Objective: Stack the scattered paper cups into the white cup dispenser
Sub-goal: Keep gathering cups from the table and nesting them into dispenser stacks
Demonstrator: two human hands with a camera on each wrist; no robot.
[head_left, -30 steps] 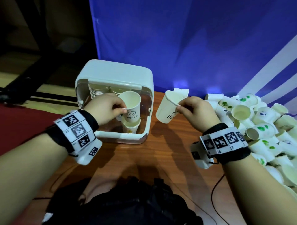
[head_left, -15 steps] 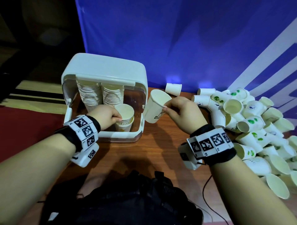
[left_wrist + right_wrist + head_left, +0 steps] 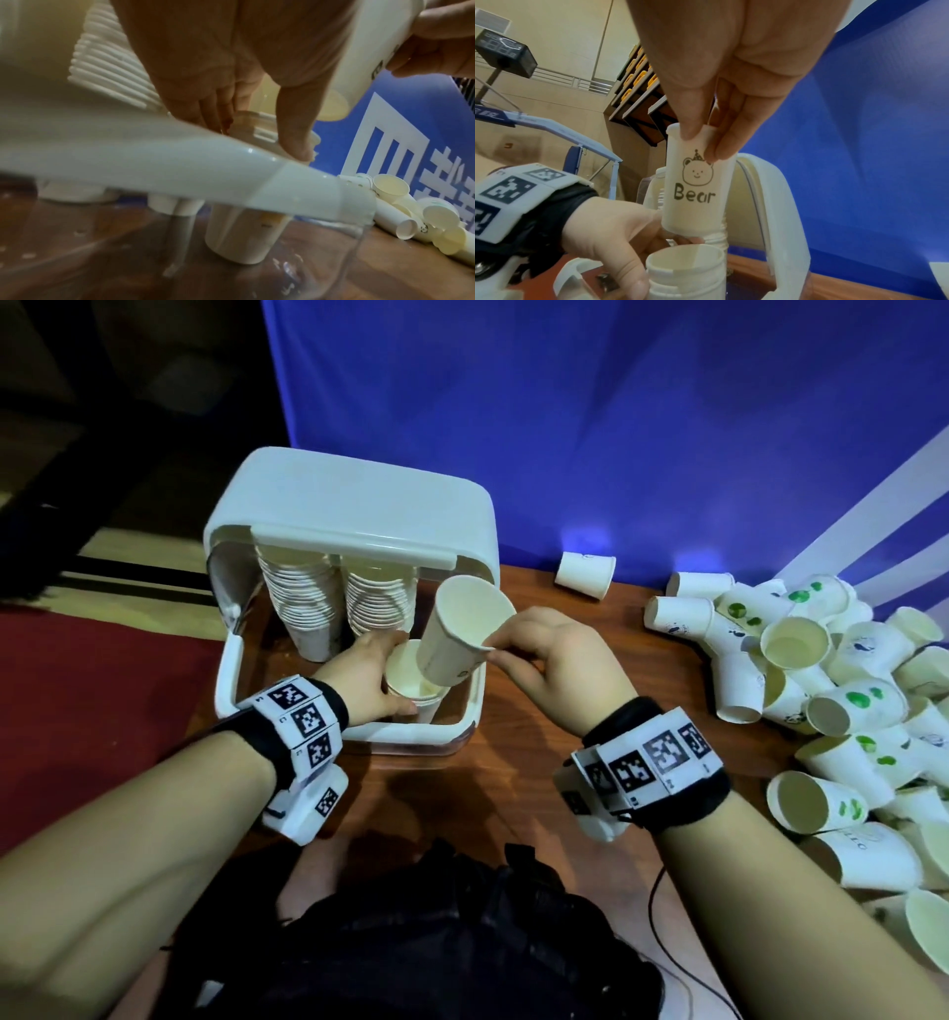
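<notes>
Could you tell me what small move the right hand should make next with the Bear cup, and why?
Probably lower the Bear cup straight into the short stack beneath it. The right hand pinches its rim just above that stack's open mouth, and the left hand holds the stack inside the dispenser.

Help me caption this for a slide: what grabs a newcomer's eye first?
The right hand pinches the Bear cup by its rim just above the short stack that the left hand steadies inside the white dispenser. To the right a heap of loose cups sprawls over the wooden table.
</notes>
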